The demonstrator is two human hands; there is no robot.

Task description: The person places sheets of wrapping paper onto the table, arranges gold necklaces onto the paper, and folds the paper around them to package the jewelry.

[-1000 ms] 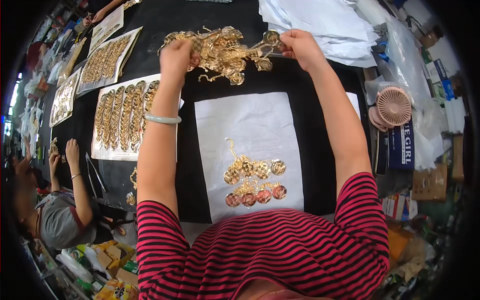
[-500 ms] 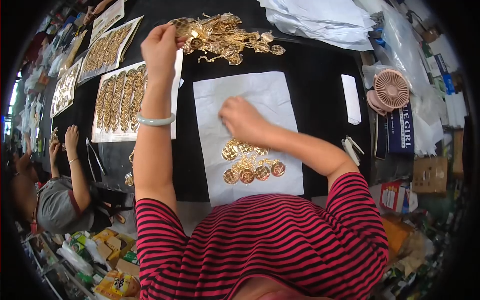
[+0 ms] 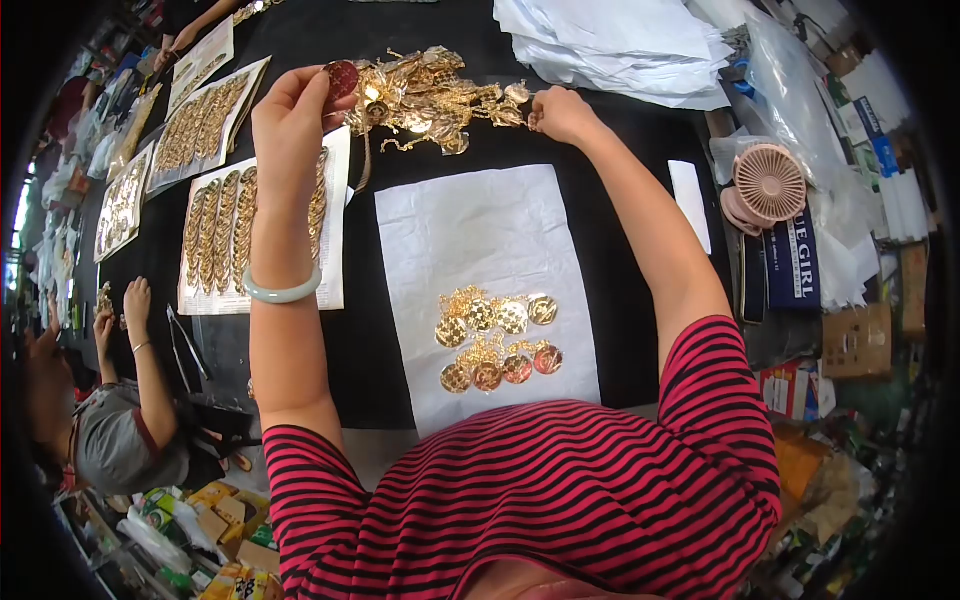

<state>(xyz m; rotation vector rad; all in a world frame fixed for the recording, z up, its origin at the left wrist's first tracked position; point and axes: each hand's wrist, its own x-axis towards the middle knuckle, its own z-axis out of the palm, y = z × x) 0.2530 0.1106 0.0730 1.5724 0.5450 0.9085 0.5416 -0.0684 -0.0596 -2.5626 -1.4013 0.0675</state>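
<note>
Head view: left hand (image 3: 293, 108) pinching a round pendant (image 3: 343, 80), right hand (image 3: 566, 115) at the heap of gold chains (image 3: 430, 100).
The heap lies between the two hands; the right one's fingers are drawn together at its near end, though whether they grip a piece cannot be told. Closer to the body than either hand, a white sheet (image 3: 470, 230) bears two rows of chained discs (image 3: 488, 352).

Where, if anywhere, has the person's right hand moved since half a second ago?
Yes: against the white sheet, the right hand has gone from over it to beyond its far edge, by the gold pile.
</note>
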